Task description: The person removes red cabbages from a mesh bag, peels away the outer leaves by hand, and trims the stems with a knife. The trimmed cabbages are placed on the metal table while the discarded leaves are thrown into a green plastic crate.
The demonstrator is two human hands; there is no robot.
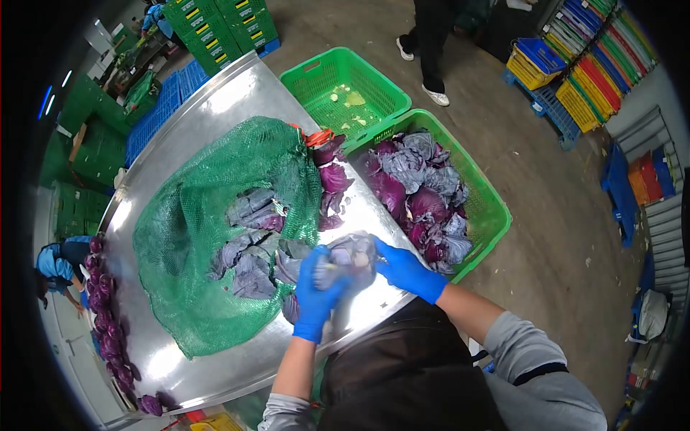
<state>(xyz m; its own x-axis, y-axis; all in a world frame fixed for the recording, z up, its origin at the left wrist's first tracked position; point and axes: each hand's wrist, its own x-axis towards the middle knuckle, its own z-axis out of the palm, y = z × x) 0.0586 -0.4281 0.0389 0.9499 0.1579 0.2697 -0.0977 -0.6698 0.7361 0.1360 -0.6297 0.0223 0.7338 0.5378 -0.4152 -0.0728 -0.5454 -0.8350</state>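
A red cabbage (pixel 348 253), smeared by motion, is between my two blue-gloved hands above the near edge of the metal table (pixel 230 93). My left hand (pixel 316 291) grips it from the left, its thumb side blurred. From the right, my right hand (pixel 402 267) holds the cabbage with bent fingers. Left of my hands, several loose cabbage leaves (pixel 251 276) lie on a green mesh bag (pixel 180 215). More purple leaves (pixel 334 178) lie along the table's right edge, below the bag's orange tie (pixel 318 137).
A green crate (pixel 489 241) full of purple leaves stands right of the table; another green crate (pixel 388 86) holds a few pale scraps. Several red cabbages (pixel 104 316) line the far left edge. One person (pixel 57 262) bends there; another person (pixel 429 50) stands beyond the crates.
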